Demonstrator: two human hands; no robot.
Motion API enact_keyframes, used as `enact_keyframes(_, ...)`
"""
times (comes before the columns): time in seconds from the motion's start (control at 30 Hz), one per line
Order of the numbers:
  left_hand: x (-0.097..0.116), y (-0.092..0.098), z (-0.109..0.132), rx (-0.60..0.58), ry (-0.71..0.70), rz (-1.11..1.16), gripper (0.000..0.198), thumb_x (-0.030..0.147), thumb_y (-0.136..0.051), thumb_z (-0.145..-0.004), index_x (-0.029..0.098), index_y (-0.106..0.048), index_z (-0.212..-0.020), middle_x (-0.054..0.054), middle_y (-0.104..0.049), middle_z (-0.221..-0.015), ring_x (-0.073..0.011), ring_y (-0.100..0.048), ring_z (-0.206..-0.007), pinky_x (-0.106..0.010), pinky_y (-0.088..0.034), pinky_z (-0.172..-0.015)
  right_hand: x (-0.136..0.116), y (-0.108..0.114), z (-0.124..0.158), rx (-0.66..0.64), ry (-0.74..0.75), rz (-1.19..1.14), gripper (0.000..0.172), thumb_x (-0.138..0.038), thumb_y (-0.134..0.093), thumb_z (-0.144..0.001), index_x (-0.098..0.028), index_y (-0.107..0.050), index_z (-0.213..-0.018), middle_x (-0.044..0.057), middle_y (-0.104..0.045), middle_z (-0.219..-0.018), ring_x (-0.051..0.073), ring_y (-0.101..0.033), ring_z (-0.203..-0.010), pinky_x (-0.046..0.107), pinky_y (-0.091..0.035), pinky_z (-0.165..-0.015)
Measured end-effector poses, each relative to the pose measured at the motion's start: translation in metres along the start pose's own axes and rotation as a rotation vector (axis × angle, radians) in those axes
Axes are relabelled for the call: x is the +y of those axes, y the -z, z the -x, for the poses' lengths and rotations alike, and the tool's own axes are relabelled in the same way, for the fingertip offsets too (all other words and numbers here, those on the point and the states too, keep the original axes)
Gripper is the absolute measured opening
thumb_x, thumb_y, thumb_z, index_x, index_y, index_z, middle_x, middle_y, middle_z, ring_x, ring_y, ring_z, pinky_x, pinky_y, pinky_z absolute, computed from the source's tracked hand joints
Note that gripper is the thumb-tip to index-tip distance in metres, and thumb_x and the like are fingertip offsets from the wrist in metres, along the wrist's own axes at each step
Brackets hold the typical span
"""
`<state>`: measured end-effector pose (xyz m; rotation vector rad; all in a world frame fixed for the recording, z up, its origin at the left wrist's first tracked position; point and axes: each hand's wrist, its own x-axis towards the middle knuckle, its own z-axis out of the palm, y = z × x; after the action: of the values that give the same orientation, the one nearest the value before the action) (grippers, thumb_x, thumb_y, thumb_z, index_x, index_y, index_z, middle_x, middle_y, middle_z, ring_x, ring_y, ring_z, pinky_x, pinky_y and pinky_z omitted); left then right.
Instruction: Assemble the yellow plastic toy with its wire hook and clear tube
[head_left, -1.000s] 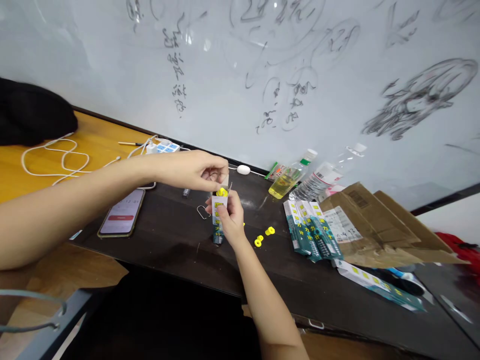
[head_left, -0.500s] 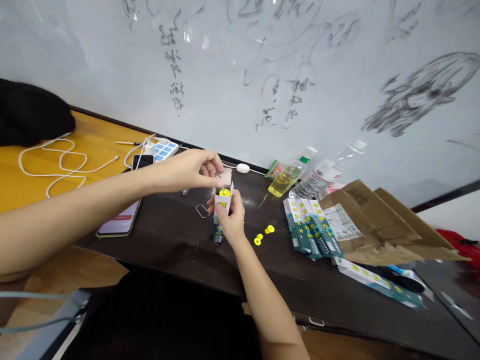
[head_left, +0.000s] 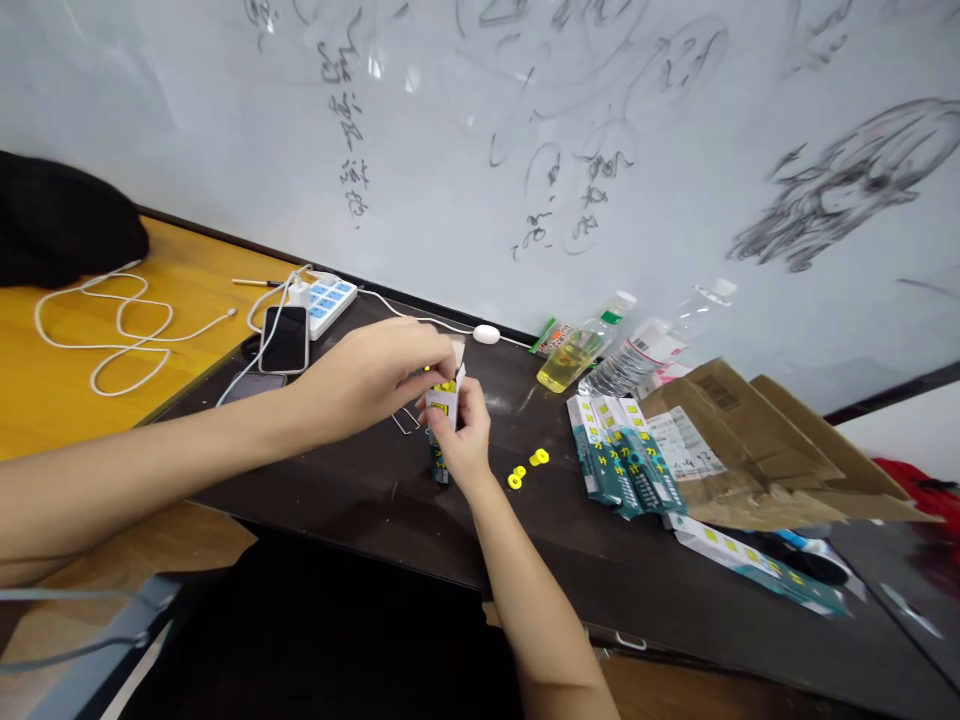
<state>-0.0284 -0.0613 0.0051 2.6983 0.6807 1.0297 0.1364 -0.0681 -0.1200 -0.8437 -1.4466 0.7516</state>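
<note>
If our right hand (head_left: 466, 432) squeezes too hard, we think the narrow box (head_left: 439, 462) could bend and its yellow piece (head_left: 448, 385) slip out. This box is left of the brown carton (head_left: 739, 435). Our right grip is closed around it; our left hand (head_left: 386, 368) curls at its top, holding we cannot tell what.

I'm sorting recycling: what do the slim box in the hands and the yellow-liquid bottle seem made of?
Slim box: likely thin printed card, smooth; its raised flap is flat and pale.
Yellow-liquid bottle: clear, shiny, probably plastic, as liquid shows through; glass possible.
</note>
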Motion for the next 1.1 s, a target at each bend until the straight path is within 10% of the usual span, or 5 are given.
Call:
enact_keyframes(0.2, -0.002, -0.008, 0.003, 0.059, 0.118, 0.097, 0.018, 0.025, -0.055, -0.084, 0.021, -0.056, -0.101, -0.001, -0.066, -0.084, -0.0153, -0.061, -0.083, -0.028, -0.045, -0.077, 0.003, -0.001, 0.001, 0.041, 0.064, 0.051, 0.033, -0.039, -0.064, -0.076, -0.023, -0.051, -0.102, 0.000, -0.058, -0.082, 0.014, -0.053, -0.071, 0.028, -0.046, -0.064)
enact_keyframes(0.53, -0.008, -0.011, 0.011, -0.036, -0.101, -0.148, 0.015, 0.031, -0.052, -0.086, 0.022, -0.063, -0.093, -0.008, -0.060, -0.108, -0.0227, -0.053, -0.100, -0.043, -0.038, -0.092, -0.007, -0.003, 0.001, 0.085, 0.151, 0.049, 0.041, -0.039, -0.059, -0.082, -0.026, -0.044, -0.117, 0.004, -0.058, -0.099, 0.018, -0.058, -0.084, 0.034, -0.049, -0.077)
enact_keyframes(0.77, -0.012, -0.034, 0.024, 0.263, 0.180, 0.351, 0.038, 0.026, -0.054, -0.086, 0.021, -0.044, -0.122, -0.009, -0.057, -0.110, -0.0167, -0.058, -0.098, -0.032, -0.049, -0.084, 0.006, -0.001, 0.002, 0.147, 0.298, 0.155, 0.051, -0.034, -0.055, -0.085, -0.031, -0.031, -0.130, 0.009, -0.050, -0.118, 0.023, -0.057, -0.103, 0.043, -0.049, -0.086)
enact_keyframes(1.1, -0.010, -0.069, 0.005, 0.339, 0.128, 0.385, 0.015, 0.033, -0.053, -0.087, 0.021, -0.058, -0.094, -0.007, -0.053, -0.112, -0.0172, -0.054, -0.105, -0.032, -0.050, -0.086, -0.007, -0.001, 0.000, 0.269, 0.340, 0.184, 0.031, -0.038, -0.043, -0.090, -0.030, -0.038, -0.120, 0.007, -0.047, -0.113, 0.020, -0.054, -0.102, 0.040, -0.049, -0.086)
